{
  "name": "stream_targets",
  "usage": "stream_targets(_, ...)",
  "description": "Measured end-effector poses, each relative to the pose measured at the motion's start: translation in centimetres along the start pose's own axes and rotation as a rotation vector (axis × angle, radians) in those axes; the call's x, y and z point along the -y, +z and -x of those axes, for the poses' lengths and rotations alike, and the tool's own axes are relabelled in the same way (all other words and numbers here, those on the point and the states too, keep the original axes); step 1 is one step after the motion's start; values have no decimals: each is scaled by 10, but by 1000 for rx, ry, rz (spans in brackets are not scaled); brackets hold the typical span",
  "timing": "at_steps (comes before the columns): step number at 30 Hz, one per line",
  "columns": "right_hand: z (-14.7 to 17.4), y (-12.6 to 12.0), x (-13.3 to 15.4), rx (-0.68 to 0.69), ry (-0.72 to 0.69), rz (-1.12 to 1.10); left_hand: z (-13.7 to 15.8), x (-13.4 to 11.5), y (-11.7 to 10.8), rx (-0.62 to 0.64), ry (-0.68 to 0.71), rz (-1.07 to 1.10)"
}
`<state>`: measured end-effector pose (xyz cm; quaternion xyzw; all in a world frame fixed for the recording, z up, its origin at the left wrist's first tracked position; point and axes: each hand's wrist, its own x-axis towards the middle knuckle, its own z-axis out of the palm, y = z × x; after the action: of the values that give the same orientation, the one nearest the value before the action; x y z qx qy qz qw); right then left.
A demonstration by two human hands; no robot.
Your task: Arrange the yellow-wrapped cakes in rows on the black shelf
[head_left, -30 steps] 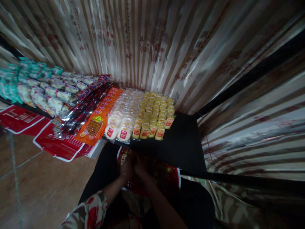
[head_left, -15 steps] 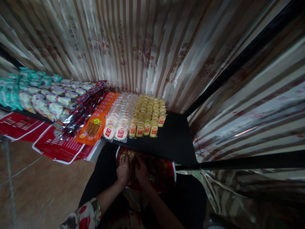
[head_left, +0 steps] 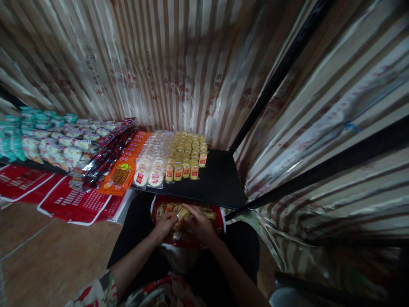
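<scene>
A red bag (head_left: 220, 216) with a white edge rests across my lap, below the shelf's front edge, with many small yellow-wrapped snacks inside. Over its mouth, my left hand (head_left: 166, 223) is closed, its fingertips pinching the near end of some yellow snack packets (head_left: 182, 213). My right hand (head_left: 200, 222) curls around the other side of the same packets, thumb and fingers against them. How many packets are between the hands I cannot tell. On the black shelf above stand rows of matching yellow snack packets (head_left: 186, 155).
Left along the shelf (head_left: 220, 177) lie white round wrapped crackers (head_left: 155, 172), an orange snack bag (head_left: 119, 172), dark red packets (head_left: 108, 155), white packets (head_left: 72, 143) and teal packets (head_left: 35, 123). Red bags (head_left: 73, 198) hang below its front edge. Black poles (head_left: 271, 96) stand against striped sheeting.
My right hand has come up from lower in the bag and now meets the left at the yellow packets. The view has turned slightly, so the shelf sits further left.
</scene>
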<state>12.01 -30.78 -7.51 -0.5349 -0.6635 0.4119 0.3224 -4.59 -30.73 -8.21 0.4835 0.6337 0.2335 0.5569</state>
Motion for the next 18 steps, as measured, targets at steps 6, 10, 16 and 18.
stream_targets(6, 9, -12, 2, -70, 185, -106, -1, -16, -5, 140, -26, 340)
stream_targets(10, 12, -7, -9, -194, 266, -327, 3, -31, -3, 213, 87, 317)
stream_targets(16, 17, -18, -7, -197, 210, -30, 0, -45, 5, 99, 274, 7)
stream_targets(18, 16, -27, -3, -219, 108, 123, -2, -53, 6, 71, 325, -140)
